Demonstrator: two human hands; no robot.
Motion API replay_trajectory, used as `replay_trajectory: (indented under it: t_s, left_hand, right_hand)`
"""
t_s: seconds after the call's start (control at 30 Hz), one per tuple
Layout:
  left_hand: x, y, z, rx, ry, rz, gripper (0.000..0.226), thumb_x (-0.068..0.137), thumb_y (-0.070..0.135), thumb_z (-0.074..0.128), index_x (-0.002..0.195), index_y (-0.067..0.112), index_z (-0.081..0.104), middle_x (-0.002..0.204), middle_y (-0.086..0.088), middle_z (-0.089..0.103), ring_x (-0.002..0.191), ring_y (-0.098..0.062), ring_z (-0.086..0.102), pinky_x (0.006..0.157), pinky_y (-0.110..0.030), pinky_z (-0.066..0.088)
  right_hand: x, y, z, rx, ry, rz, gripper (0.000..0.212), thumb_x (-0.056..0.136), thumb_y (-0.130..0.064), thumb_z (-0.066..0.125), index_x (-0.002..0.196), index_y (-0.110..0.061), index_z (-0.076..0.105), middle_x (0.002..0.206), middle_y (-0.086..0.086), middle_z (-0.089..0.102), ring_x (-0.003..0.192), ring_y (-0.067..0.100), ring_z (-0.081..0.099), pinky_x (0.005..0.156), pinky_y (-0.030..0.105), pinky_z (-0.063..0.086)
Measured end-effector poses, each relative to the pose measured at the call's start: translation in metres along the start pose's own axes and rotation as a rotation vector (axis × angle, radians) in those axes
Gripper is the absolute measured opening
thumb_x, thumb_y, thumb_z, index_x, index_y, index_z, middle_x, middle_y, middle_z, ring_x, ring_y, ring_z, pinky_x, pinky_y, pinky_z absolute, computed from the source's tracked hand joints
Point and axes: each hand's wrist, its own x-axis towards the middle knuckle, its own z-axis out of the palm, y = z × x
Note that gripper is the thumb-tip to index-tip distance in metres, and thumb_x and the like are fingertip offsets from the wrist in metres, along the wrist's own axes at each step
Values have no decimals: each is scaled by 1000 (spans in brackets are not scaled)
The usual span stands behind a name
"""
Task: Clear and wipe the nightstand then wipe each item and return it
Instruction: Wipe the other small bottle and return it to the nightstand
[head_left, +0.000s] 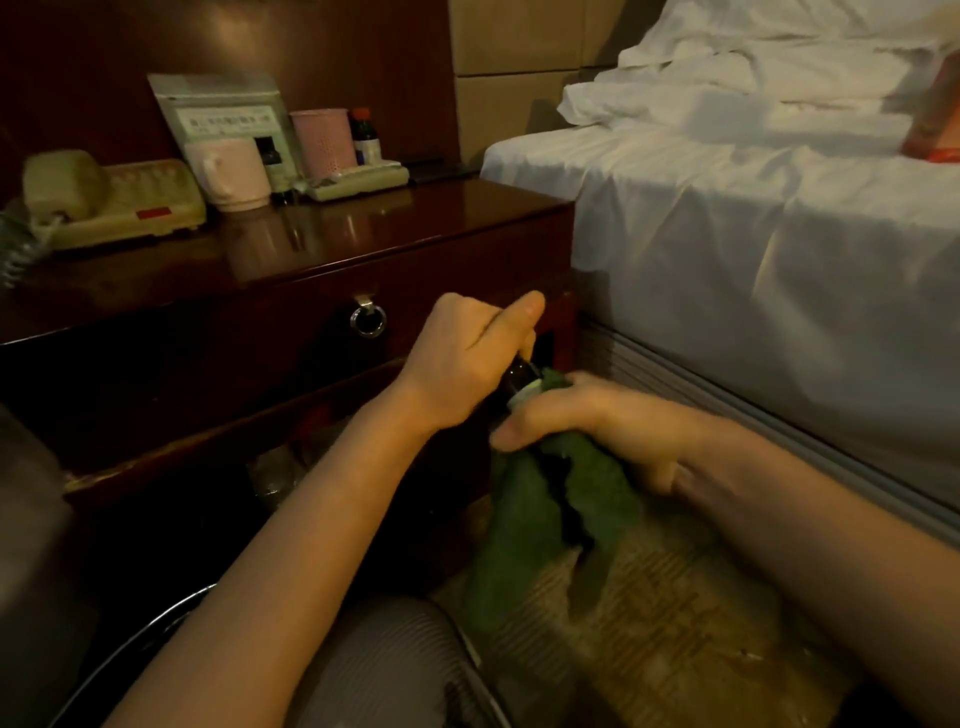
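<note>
Fingers of the left hand (467, 358) curl tight around the top of a small dark bottle (519, 376), while the right hand (587, 421) pinches a green cloth (550, 499) around its lower end, low before the nightstand (332, 244) drawer. Behind, on the glossy dark top, stand a beige telephone (114, 200), pink mug (234, 174), pink perforated cup (324, 143), leaning packet (218, 111) and capped bottle (363, 136). A white-sheeted bed (753, 218) rises just right; patterned carpet (675, 613) lies below.
</note>
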Motion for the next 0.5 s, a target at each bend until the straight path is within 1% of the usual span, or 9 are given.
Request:
replay_trajectory:
  t_s: [0.07, 0.13, 0.2, 0.27, 0.33, 0.37, 0.43, 0.47, 0.5]
  left_hand:
    - [-5, -3, -1, -102, 81, 107, 55, 93, 32, 39, 42, 16, 54, 39, 15, 42, 38, 0, 42, 47, -13, 31]
    - [-3, -3, -4, -55, 178, 164, 51, 93, 33, 38, 49, 18, 58, 44, 14, 48, 41, 2, 47, 50, -13, 34]
    - [-1, 1, -7, 116, 154, 41, 55, 92, 47, 36, 49, 20, 58, 46, 11, 50, 47, -2, 51, 55, -25, 40]
    - [3, 8, -4, 448, -85, -216, 62, 95, 56, 30, 57, 15, 57, 53, 6, 49, 55, -14, 51, 61, -34, 39]
    - [10, 11, 4, 705, -210, -320, 60, 98, 55, 24, 58, 18, 48, 59, 4, 44, 55, -15, 41, 60, -33, 33]
    - [12, 14, 7, 734, -204, -326, 58, 98, 54, 24, 57, 19, 44, 60, 4, 42, 55, -15, 39, 60, -32, 31]
    - [11, 14, 4, 698, -117, -303, 58, 99, 50, 28, 52, 19, 41, 56, 5, 41, 57, -17, 40, 62, -32, 30]
    - [8, 11, 1, 616, -55, -273, 60, 99, 48, 32, 47, 19, 41, 51, 6, 41, 54, -16, 40, 61, -32, 30]
    - [5, 9, -1, 480, -9, -216, 62, 98, 47, 36, 43, 19, 42, 43, 6, 40, 48, -12, 40, 58, -32, 30]
  right_hand:
    - [-2, -2, 1, 242, -244, 113, 13, 68, -10, 62, 58, -11, 70, 62, 5, 67, 54, 14, 64, 55, 22, 53]
    - [2, -4, 0, 189, -210, 86, 12, 70, -9, 63, 61, -11, 70, 60, 4, 66, 52, 14, 63, 53, 22, 52]
    - [9, -3, -2, -51, 113, -29, 14, 70, -6, 72, 61, -14, 66, 56, 0, 63, 50, 12, 60, 52, 23, 49]
    - [12, 5, -4, -560, 512, -125, 21, 65, -19, 76, 53, -19, 59, 55, -5, 60, 53, 14, 59, 52, 27, 44]
    - [14, 12, -1, -1071, 738, -134, 23, 67, -32, 71, 60, -21, 52, 61, -4, 58, 62, 21, 59, 54, 29, 40]
    - [16, 14, -1, -1152, 792, -181, 23, 68, -33, 69, 61, -22, 49, 63, -4, 56, 64, 23, 58, 55, 29, 39]
    - [17, 14, -3, -966, 750, -259, 27, 65, -29, 71, 55, -21, 47, 59, -3, 56, 59, 21, 57, 53, 29, 37]
    - [18, 13, -6, -747, 648, -268, 30, 63, -24, 75, 51, -19, 47, 57, -2, 57, 55, 19, 55, 53, 30, 38]
    - [16, 10, -8, -485, 457, -244, 30, 61, -16, 78, 50, -17, 50, 57, 0, 56, 53, 17, 54, 53, 30, 39]
